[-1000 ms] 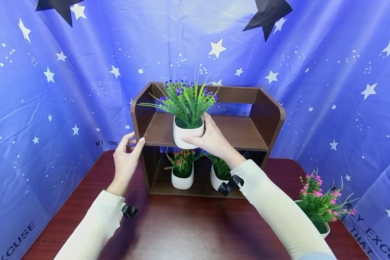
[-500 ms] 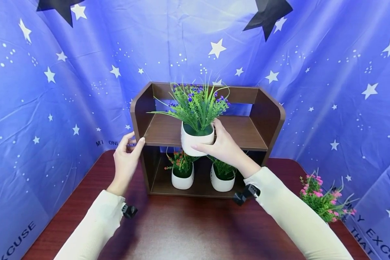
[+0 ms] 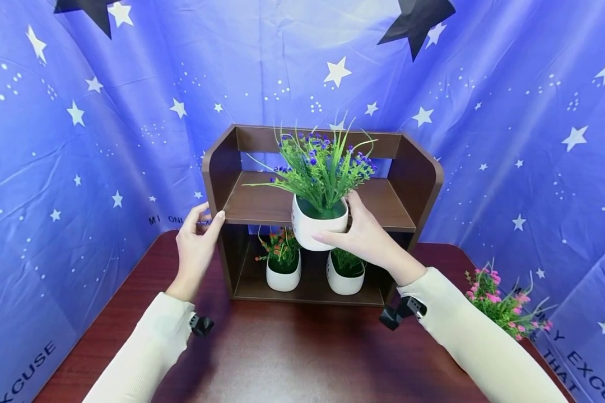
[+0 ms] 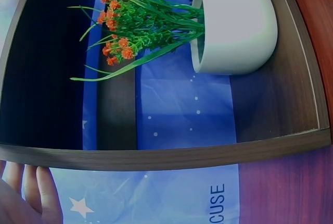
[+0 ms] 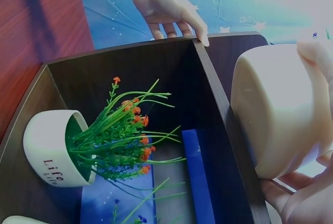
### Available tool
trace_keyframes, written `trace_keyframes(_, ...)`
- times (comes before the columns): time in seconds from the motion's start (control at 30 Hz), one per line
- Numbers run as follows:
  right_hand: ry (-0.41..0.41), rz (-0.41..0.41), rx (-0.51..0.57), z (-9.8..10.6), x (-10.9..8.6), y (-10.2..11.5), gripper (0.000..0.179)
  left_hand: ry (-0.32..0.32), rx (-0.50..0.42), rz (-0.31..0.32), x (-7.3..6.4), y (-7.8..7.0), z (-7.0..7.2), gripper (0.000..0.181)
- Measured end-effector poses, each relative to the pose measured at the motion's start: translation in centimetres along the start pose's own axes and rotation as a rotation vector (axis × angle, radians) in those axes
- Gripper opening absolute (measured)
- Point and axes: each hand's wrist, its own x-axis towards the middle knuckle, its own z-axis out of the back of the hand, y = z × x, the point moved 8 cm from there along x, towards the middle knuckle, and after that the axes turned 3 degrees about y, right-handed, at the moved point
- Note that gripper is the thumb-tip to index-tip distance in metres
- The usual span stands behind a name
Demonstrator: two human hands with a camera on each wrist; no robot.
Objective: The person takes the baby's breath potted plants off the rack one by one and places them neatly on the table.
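Note:
In the head view my right hand [image 3: 370, 235] grips a white pot [image 3: 319, 230] of green leaves with small blue-purple flowers, thumb across its front. The pot is held upright in front of the upper board of a brown two-tier shelf [image 3: 418, 184]. My left hand [image 3: 198, 246] holds the shelf's left side panel, thumb on the front edge and fingers outside it. On the lower tier stand an orange-flowered potted plant [image 3: 284, 277] and another white-potted plant [image 3: 345, 280], its top hidden behind the held pot and my right hand. The right wrist view shows the pot's underside [image 5: 250, 114] beside the board edge.
At the table's right side stands a pink-flowered plant [image 3: 504, 305], its pot hidden by my right sleeve. A dark red table [image 3: 282, 352] carries the shelf. Blue star-printed cloth [image 3: 131, 123] hangs around the back and sides.
My right hand has brought the blue-purple-flowered potted plant rightward and toward me, off the upper tier, and lower in the view. My left hand has stayed on the shelf's side panel.

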Motion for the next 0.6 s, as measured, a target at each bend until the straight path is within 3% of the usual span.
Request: trace_keyframes(0.6,0.023,0.037,-0.021,1.6,-3.2,-0.3,0.109,-0.007,-0.021,0.005,0.2,0.5,-0.1,0.036)
